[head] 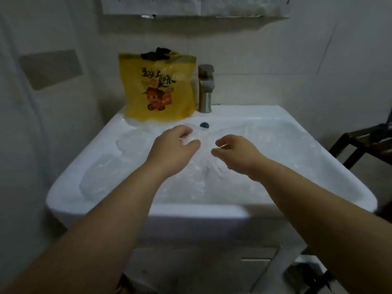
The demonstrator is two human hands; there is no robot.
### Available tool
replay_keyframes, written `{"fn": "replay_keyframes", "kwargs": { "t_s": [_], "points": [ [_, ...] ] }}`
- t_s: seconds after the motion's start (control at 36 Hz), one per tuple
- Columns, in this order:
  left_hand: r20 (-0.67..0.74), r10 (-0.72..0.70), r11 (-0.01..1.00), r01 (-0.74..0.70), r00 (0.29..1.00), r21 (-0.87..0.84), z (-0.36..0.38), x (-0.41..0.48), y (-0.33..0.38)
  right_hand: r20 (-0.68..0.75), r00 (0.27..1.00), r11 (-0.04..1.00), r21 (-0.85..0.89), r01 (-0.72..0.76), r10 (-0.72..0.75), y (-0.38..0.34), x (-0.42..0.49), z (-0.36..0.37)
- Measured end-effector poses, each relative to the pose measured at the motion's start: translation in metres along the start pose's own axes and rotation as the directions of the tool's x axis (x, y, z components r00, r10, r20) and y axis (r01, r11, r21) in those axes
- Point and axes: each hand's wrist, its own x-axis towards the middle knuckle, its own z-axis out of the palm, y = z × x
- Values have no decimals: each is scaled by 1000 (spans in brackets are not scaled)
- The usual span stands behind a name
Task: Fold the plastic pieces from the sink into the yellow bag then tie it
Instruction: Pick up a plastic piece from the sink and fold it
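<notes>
In the head view both hands reach over the sink (318,166). The left hand (176,145) curls thumb and fingers onto the top of a clear plastic piece (203,166). The right hand (235,151) sits just beside it with its fingers curled, and the blur hides whether it pinches the film. The piece appears to hang between the hands, its long axis running from them back toward the person. More plastic (99,172) lies at the basin's left. The yellow bag (159,90) stands upright on the back rim, touching the faucet (205,88), mouth up and printed face forward. It lies ahead and left, nearer the left hand.
</notes>
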Motion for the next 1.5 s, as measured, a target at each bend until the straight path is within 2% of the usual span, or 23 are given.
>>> {"fn": "replay_keyframes", "kwargs": {
  "t_s": [0.17, 0.25, 0.31, 0.36, 0.42, 0.47, 0.56, 0.64, 0.69, 0.75, 0.81, 0.92, 1.0, 1.08, 1.14, 1.22, 1.25, 1.31, 1.36, 1.39, 1.42, 1.44, 1.5],
  "points": [
    [-36, -64, 967, 71, 997, 246, 3, -15, -18, 37, 999, 999, 52, 3, -4, 15, -17, 30],
    [21, -131, 957, 121, 991, 265, 9, -9, -28, -20, 998, 993, -106, 59, -62, 17, -14, 30],
    [-28, -86, 964, 90, 996, 252, 11, -2, -32, -35, 993, 983, -155, 103, -109, 13, -8, 23],
    [-138, -85, 987, 102, 987, 127, 11, 8, -30, 29, 992, 987, -105, 126, -123, 5, 0, 17],
    [-174, -159, 977, 129, 972, -171, 9, 23, -23, 131, 987, 995, 36, 90, -94, -5, 11, 14],
    [-121, -223, 872, 142, 967, -469, 5, 37, -15, 164, 983, 988, 142, 53, -77, -11, 24, 15],
    [-31, -254, 652, 147, 967, -744, 1, 54, -11, 56, 996, 976, 207, 62, -75, -15, 40, 19],
    [58, -224, 519, 169, 973, -838, 5, 62, -17, 2, 998, 935, 350, 56, -60, -12, 50, 23],
    [94, -197, 493, 181, 976, -851, 5, 63, -22, 21, 998, 907, 418, 45, -59, -9, 50, 24],
    [115, -189, 463, 192, 975, -865, 5, 60, -25, 29, 996, 910, 409, 69, -88, -7, 47, 24],
    [133, -194, 473, 212, 972, -855, 4, 53, -26, 20, 992, 905, 414, 102, -121, -4, 41, 26],
    [125, -198, 598, 221, 972, -771, 8, 36, -28, -116, 977, 907, 365, 211, -180, -1, 28, 32],
    [120, -204, 627, 224, 972, -746, 7, 26, -29, -205, 959, 910, 327, 253, -193, -1, 22, 34],
    [88, -154, 644, 168, 984, -746, 3, 14, -30, -260, 937, 905, 294, 309, -235, -2, 17, 38],
    [38, -99, 690, 96, 994, -717, 1, 7, -33, -312, 917, 896, 285, 340, -249, -1, 14, 39],
    [-164, -14, 874, -68, 986, -481, 5, -2, -35, -369, 892, 885, 277, 375, -263, 1, 9, 33],
    [-269, 55, 909, -160, 961, -384, 5, -5, -33, -382, 882, 885, 255, 388, -277, 2, 7, 32],
    [-455, 250, 908, -369, 855, -196, 6, -11, -29, -397, 864, 889, 199, 411, -310, 4, 6, 30],
    [-551, 399, 883, -469, 733, 14, 9, -11, -28, -399, 843, 892, 117, 437, -360, 5, 5, 31],
    [-562, 438, 875, -477, 701, 87, 10, -9, -30, -397, 828, 890, 59, 453, -396, 6, 5, 31],
    [-540, 463, 870, -478, 703, 123, 12, -8, -29, -397, 807, 880, -6, 474, -438, 6, 5, 32],
    [-486, 469, 873, -473, 738, 124, 14, -7, -28, -407, 776, 864, -69, 499, -481, 6, 5, 33],
    [-307, 439, 896, -436, 844, 82, 17, -7, -28, -468, 676, 812, -184, 555, -568, 3, 4, 35]
  ]
}}
